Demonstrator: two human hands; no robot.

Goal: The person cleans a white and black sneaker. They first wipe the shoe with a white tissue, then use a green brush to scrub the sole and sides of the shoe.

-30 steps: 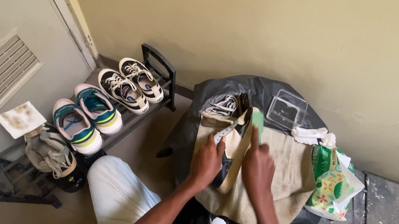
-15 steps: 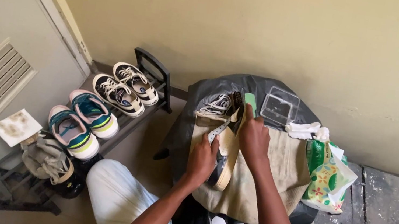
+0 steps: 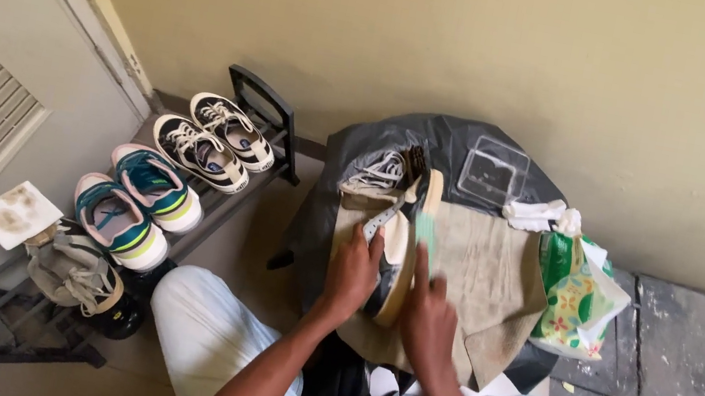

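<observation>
Both hands are sitting lower on the shoe than half a second ago, the right hand [image 3: 429, 313] having drawn back from the toe end toward the person's lap. Wall and grey floor are framing the scene; a black shoe rack [image 3: 12, 322] at left is carrying two black-and-white sneakers [image 3: 213, 140], two teal sneakers [image 3: 134, 203] and a grey pair [image 3: 73, 274]. At centre, a black plastic sheet [image 3: 458, 149] is covering a low surface, and a beige cloth [image 3: 483, 279] is lying over it. On that cloth the dark shoe with a pale sole [image 3: 397, 245] is resting on its side, laces bunched at its far end. The left hand [image 3: 354, 271] is pressing on the shoe's upper, fingers curled over it — holding it steady. The right hand is gripping a green-handled brush [image 3: 426, 230], or so it appears, since the head is blurred against the sole. A floral green bag [image 3: 577, 296], a white rag [image 3: 538, 213] and a clear plastic tray [image 3: 493, 170] are lying beside the cloth. Judging from this view, cleaning is under way on one shoe only — the rack's pairs are sitting untouched.
</observation>
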